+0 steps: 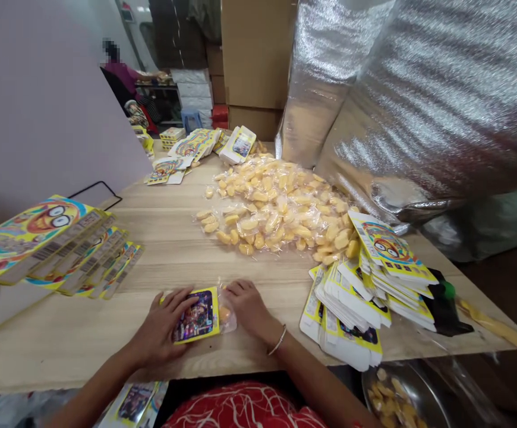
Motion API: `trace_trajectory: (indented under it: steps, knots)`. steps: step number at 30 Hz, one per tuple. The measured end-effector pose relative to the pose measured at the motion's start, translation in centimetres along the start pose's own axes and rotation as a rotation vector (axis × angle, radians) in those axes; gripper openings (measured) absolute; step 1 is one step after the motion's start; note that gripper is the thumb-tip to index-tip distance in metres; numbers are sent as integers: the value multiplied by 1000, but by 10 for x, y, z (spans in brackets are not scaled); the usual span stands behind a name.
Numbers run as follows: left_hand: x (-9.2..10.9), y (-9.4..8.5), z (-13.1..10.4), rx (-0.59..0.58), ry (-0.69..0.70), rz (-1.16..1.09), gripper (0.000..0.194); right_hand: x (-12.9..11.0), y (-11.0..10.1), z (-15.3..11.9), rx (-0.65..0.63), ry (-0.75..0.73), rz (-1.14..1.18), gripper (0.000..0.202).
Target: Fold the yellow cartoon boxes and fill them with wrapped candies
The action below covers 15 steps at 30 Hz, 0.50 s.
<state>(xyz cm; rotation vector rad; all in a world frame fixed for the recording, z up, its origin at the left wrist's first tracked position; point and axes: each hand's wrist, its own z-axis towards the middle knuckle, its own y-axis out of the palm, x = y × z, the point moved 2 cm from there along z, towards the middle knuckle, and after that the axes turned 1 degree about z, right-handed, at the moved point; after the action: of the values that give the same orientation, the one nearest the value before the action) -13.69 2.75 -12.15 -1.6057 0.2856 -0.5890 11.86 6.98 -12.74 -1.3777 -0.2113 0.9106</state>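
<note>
A small yellow cardboard box (197, 315) with a dark picture panel lies near the front edge of the table. My left hand (169, 318) grips it from the left, fingers over its top. At the box's right end is a clear plastic packet (227, 315) with something yellow-orange inside; part of it is hidden. My right hand (247, 306), a bracelet on its wrist, has its fingers curled onto that packet. Beyond both hands spreads a heap of clear packets (280, 208) holding yellow, capsule-like pieces.
Flat yellow cartons (352, 297) are piled at the right. Filled-looking boxes (62, 244) stand in a stack at the left. More cartons (196, 145) lie at the back. Silver foil-wrapped bundles (419, 107) border the far right. A metal bowl (428, 392) sits below the table edge.
</note>
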Motion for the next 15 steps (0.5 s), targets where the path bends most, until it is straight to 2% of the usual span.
trace_trajectory:
  steps: [4,6,10,15]
  knots:
    - [1,-1,0,-11,6,20,83,-5,9,-1,-115,-280,64,19]
    - [0,0,0,-17,25,40,85,-5,9,-1,-119,-351,32,22]
    - [-2,2,0,-9,54,60,81,-8,10,0,-103,-333,25,38]
    - [-1,1,0,-4,57,48,82,0,-8,-27,-188,-303,151,54]
